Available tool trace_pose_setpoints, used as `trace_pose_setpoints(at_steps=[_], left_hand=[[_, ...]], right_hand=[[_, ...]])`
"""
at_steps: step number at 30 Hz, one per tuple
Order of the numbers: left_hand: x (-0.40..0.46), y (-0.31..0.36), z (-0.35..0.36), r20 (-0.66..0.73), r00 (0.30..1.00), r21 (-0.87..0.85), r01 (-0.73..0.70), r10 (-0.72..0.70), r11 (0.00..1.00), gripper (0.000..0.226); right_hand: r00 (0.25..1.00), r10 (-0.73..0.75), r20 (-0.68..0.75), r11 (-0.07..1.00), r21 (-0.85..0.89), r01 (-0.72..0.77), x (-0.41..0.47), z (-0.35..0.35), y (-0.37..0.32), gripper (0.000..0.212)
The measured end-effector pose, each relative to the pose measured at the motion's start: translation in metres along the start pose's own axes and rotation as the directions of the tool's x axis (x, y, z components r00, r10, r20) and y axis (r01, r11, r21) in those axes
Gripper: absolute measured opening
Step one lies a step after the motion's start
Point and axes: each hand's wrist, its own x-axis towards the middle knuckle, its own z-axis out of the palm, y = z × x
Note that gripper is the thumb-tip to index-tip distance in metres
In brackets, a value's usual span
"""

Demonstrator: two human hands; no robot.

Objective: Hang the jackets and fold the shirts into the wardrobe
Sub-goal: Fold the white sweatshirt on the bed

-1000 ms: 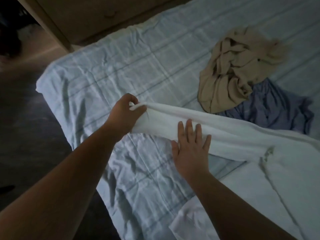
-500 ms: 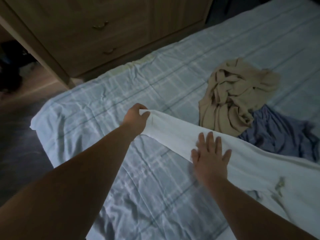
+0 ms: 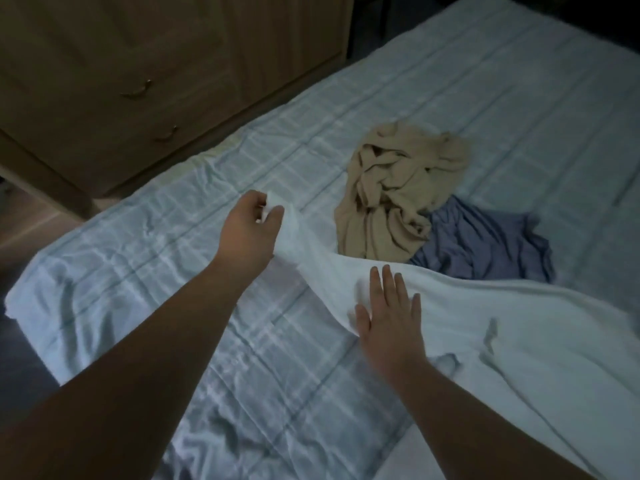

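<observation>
While the wooden wardrobe [image 3: 145, 81] stands beyond the bed [image 3: 173, 244], the left hand [image 3: 251, 233] pinches an end of the white shirt [image 3: 519, 341], the right hand [image 3: 389, 323] presses flat on it, fingers spread, near the beige garment [image 3: 398, 188].

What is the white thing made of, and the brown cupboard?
The white garment looks like soft matte cloth, perhaps cotton: it drapes and wrinkles where the left hand pinches its end and the right hand presses it flat. The cabinet looks like light wood or wood veneer, with faint grain and small metal-looking handles; dim light leaves that open.
</observation>
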Motion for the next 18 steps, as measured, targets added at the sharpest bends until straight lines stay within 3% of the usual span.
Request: trace_pose_setpoints(at_steps=[5, 9, 12, 18], left_hand=[[-0.069, 0.116, 0.111, 0.112, 0.964, -0.096, -0.231, 0.241, 0.968, 0.004], [-0.174, 0.167, 0.228, 0.325, 0.893, -0.194, -0.259, 0.311, 0.946, 0.001], [-0.263, 0.173, 0.307, 0.453, 0.819, -0.227, -0.277, 0.353, 0.934, 0.014], [-0.405, 0.139, 0.408, 0.663, 0.647, -0.112, -0.412, 0.376, 0.904, 0.021]], right_hand=[[0.976, 0.159, -0.151, 0.976, 0.172, -0.133, -0.084, -0.026, 0.06, 0.067], [0.907, 0.357, -0.222, 0.919, 0.26, -0.298, -0.157, -0.035, 0.131, 0.07], [0.846, 0.48, -0.232, 0.86, 0.317, -0.401, -0.211, -0.03, 0.185, 0.07], [0.727, 0.631, -0.27, 0.752, 0.441, -0.489, -0.317, -0.008, 0.281, 0.072]])
